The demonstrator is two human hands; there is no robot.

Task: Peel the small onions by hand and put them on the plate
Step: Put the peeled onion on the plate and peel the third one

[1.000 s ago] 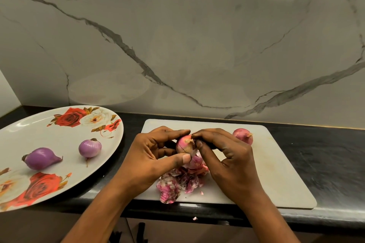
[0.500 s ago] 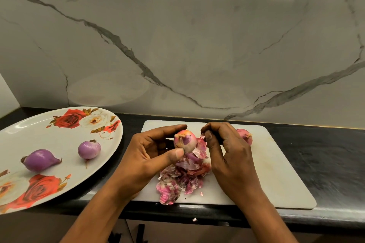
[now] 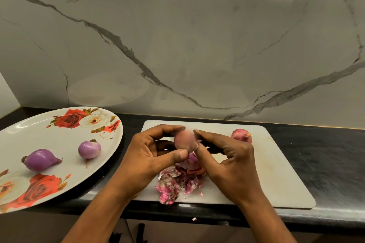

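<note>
Starting at the near lip of the dark table (image 3: pixel 335 183), one tiny scrap of skin (image 3: pixel 194 219) lies on its own. Just past it, a heap of pink peelings (image 3: pixel 177 181) sits on the white cutting board (image 3: pixel 276 173).

Right above that heap, both hands meet! The left hand (image 3: pixel 146 156) grips the small onion (image 3: pixel 184 141), thumb underneath, forefinger curled over the top. The right hand (image 3: pixel 231 162) comes in from the other side, its fingers (image 3: pixel 205 136) pinching at the onion's right flank, thumb tip pressed against its lower edge. The onion is blurred, so whether a flap of skin sits in that pinch I cannot tell.

Farther back on the board, an unpeeled onion (image 3: pixel 242 135) lies alone, just beyond the right hand's knuckles.

Off to the left, the flowered plate (image 3: pixel 59 140) carries a pointed peeled onion (image 3: pixel 40 160) and a round peeled onion (image 3: pixel 89 149), both purple and well apart from the hands. Behind it all rises the veined marble wall (image 3: pixel 177 45).
</note>
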